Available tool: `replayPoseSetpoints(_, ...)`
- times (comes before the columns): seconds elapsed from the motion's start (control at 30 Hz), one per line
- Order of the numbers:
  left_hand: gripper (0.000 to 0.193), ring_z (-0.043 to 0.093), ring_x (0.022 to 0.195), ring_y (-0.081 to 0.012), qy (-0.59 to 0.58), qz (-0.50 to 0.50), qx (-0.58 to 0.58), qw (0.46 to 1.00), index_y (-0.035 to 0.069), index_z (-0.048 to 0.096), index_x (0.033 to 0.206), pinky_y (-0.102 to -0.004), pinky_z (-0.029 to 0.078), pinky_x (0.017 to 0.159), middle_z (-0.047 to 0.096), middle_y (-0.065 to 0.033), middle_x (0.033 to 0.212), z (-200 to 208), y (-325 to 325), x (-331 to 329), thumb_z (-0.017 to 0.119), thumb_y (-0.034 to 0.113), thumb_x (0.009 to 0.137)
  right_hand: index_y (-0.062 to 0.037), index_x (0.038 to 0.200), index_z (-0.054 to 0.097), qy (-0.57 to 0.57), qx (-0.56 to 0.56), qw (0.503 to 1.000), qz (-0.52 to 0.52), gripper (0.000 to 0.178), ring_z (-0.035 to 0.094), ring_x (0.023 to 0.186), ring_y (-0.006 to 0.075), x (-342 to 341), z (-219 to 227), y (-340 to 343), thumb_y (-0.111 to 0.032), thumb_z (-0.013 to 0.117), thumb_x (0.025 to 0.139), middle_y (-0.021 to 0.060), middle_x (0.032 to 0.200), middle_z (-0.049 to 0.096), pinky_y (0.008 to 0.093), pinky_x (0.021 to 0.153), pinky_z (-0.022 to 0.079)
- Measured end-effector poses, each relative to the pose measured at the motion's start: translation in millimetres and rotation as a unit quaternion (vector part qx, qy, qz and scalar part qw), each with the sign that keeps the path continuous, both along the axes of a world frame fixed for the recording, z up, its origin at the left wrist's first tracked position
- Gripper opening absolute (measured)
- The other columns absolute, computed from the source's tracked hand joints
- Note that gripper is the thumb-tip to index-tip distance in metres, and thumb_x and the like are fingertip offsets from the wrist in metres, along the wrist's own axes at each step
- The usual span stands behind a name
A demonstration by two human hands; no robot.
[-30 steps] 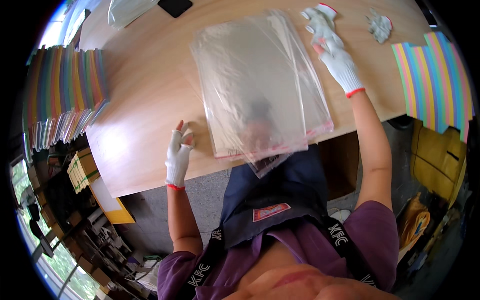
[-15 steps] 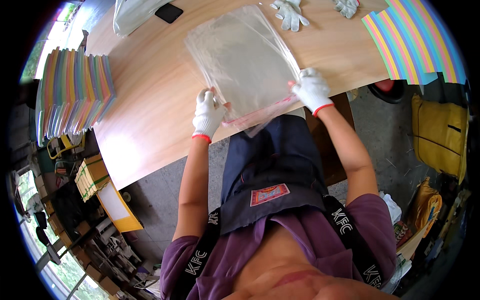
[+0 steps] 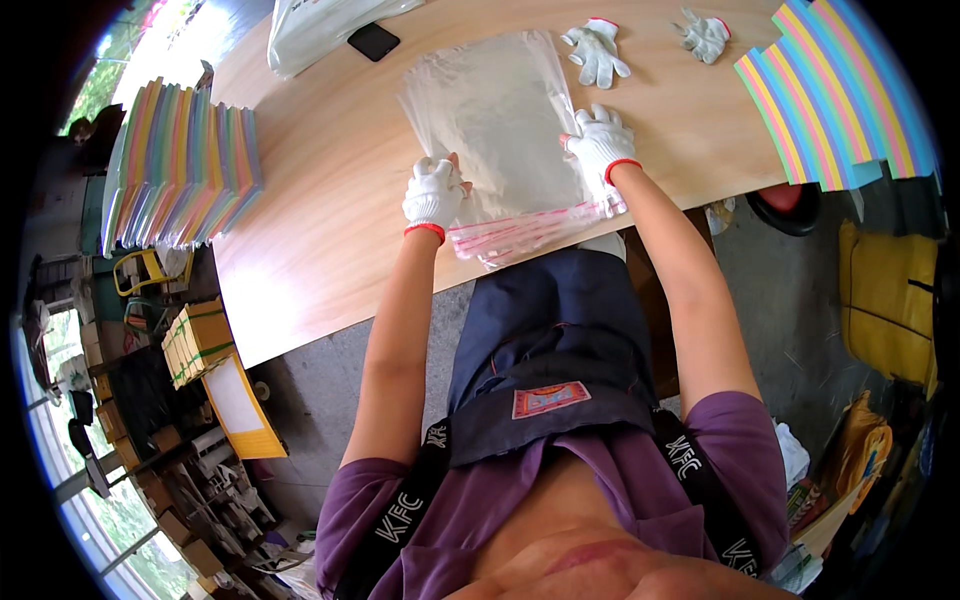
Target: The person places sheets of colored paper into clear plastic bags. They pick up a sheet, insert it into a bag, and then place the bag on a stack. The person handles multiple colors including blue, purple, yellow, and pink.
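Observation:
A stack of clear plastic bags lies on the wooden table, its near ends edged with pink strips close to the table's front edge. My left hand, in a white glove with bare fingertips, is closed on the stack's left side. At the right side, my right hand, gloved the same way, grips the edge between thumb and curled fingers. Part of its grip is hidden by the glove.
Tall stacks of pastel paper pads stand at the table's left, and more striped stacks at the right. Beyond the bags lie a loose glove, another glove, a black phone and a white plastic bag.
Both hands have slid farther up the sides of the stack, away from me. The pink-edged near ends now lie fanned on the table, where one bag end hung over the edge before.

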State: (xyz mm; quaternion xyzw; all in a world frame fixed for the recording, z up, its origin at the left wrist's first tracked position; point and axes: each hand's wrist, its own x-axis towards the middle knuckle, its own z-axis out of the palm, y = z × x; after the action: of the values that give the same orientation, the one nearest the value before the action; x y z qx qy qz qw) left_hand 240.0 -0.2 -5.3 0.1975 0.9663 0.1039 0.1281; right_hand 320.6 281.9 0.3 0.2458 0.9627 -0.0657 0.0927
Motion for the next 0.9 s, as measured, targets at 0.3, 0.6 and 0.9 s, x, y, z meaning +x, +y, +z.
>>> replayPoseSetpoints(0.3,0.071,0.059,0.110,-0.0351,-0.047,0.168,0.120,0.977,0.014,0.042,0.141,-0.0387,0.049,0.090,0.042,-0.0169,0.138,-16.2,-9.2,-51.5,0.064,0.048,0.083,-0.0104,0.134,0.048,0.012,-0.089,0.995,-0.034,0.062,0.056,0.116,0.0370,-83.7,4.1,43.1,-0.051,0.053,0.088,0.0177,0.140,0.046,0.0445,0.095,0.047)
replayPoseSetpoints(0.6,0.077,0.061,0.104,-0.0362,-0.017,0.146,0.212,0.966,0.008,0.042,0.138,-0.0457,0.050,0.088,0.043,-0.0167,0.138,-47.5,-36.2,-18.2,0.075,0.041,0.076,-0.0183,0.128,0.054,0.073,0.019,0.996,0.049,0.049,0.059,0.112,0.0305,-91.6,-8.7,29.4,-0.045,0.055,0.087,0.0125,0.139,0.046,0.0425,0.087,0.050)
replayPoseSetpoints(0.9,0.070,0.045,0.125,-0.0366,0.158,0.020,0.124,0.979,0.016,0.054,0.130,-0.0457,0.048,0.094,0.040,-0.0104,0.146,0.9,-37.9,46.8,0.081,0.035,0.069,-0.0166,0.137,0.048,0.132,-0.089,0.987,-0.011,0.058,0.058,0.113,0.0311,-6.0,-11.0,87.3,-0.047,0.053,0.088,0.0092,0.137,0.050,0.0436,0.092,0.048)
